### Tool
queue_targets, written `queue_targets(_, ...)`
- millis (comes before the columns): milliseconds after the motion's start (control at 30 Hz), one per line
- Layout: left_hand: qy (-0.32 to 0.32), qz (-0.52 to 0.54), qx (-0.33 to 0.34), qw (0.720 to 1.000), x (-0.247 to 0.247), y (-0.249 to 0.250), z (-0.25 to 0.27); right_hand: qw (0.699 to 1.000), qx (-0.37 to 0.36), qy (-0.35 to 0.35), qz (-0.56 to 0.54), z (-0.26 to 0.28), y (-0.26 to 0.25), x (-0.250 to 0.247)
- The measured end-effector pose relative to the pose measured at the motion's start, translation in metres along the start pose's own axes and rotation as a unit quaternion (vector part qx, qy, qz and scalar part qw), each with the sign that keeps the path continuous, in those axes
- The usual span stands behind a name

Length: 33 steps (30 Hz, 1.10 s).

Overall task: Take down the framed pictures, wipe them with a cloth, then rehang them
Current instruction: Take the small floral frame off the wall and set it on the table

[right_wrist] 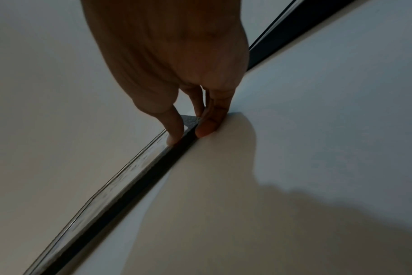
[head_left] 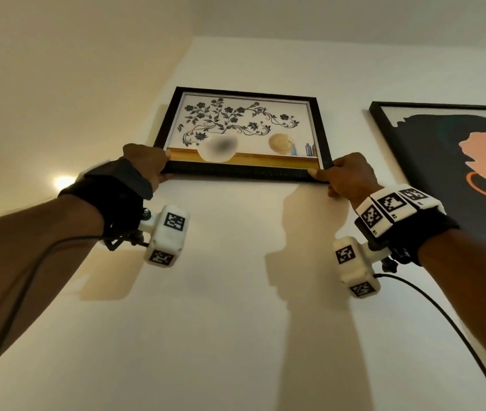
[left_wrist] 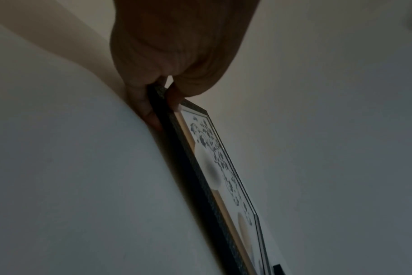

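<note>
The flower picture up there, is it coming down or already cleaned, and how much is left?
Nothing shows as finished; no cloth is in view. Left hand and right hand pinch the flower picture by its bottom corners against the wall; lifting off or rehanging, I cannot tell. The big picture hangs untouched.

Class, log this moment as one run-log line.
left hand: grips floral framed picture lower-left corner | right hand: pinches lower-right corner | picture: against wall

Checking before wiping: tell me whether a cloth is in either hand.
No, the left hand and right hand pinch only the floral picture frame's bottom corners.
</note>
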<state>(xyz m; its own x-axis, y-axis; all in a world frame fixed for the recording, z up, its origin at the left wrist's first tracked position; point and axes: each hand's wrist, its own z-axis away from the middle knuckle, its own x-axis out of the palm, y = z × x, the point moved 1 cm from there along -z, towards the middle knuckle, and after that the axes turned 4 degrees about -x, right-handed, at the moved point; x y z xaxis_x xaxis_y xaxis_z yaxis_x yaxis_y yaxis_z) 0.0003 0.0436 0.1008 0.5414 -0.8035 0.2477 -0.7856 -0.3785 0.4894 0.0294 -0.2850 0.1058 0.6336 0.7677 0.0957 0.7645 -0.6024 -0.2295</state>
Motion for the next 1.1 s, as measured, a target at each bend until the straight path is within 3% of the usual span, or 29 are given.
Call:
queue_targets(133, 0.036, -0.104, 0.050, 0.993, -0.009, 0.008, 0.010, 0.999, 0.016, 0.018, -0.027, -0.001, -0.005, 0.003)
queue_targets(233, 0.054, -0.106, 0.080, 0.990, -0.007, 0.006, 0.008, 0.999, 0.019, 0.026, -0.038, 0.001, -0.006, 0.005)
queue_targets(400, -0.033, 0.097, 0.014, 0.995, -0.005, 0.025, 0.002, 0.995, 0.035, 0.050, -0.073, 0.000, -0.021, 0.000)
queue_targets(567, -0.044, 0.205, 0.000, 0.978, -0.006, 0.034, 0.015, 0.983, 0.070, 0.122, -0.116, 0.007, -0.032, -0.009)
queue_targets(667, -0.005, 0.282, -0.029, 0.959, 0.000, 0.033, 0.032, 0.968, 0.105, 0.202, -0.108, 0.027, -0.037, -0.030)
queue_targets(733, 0.018, 0.257, -0.023, 0.966, 0.013, 0.025, 0.038, 0.964, 0.123, 0.231, -0.053, 0.047, -0.037, -0.048)
queue_targets(900, 0.098, 0.068, -0.043, 0.992, 0.046, 0.002, 0.091, 0.969, 0.124, 0.206, 0.054, 0.110, -0.026, -0.096)
queue_targets(1000, 0.111, 0.091, -0.064, 0.988, 0.065, -0.003, 0.142, 0.956, 0.141, 0.233, 0.112, 0.137, -0.008, -0.127)
queue_targets(1100, 0.079, 0.125, -0.092, 0.985, 0.090, -0.002, 0.200, 0.943, 0.151, 0.249, 0.161, 0.163, 0.012, -0.175)
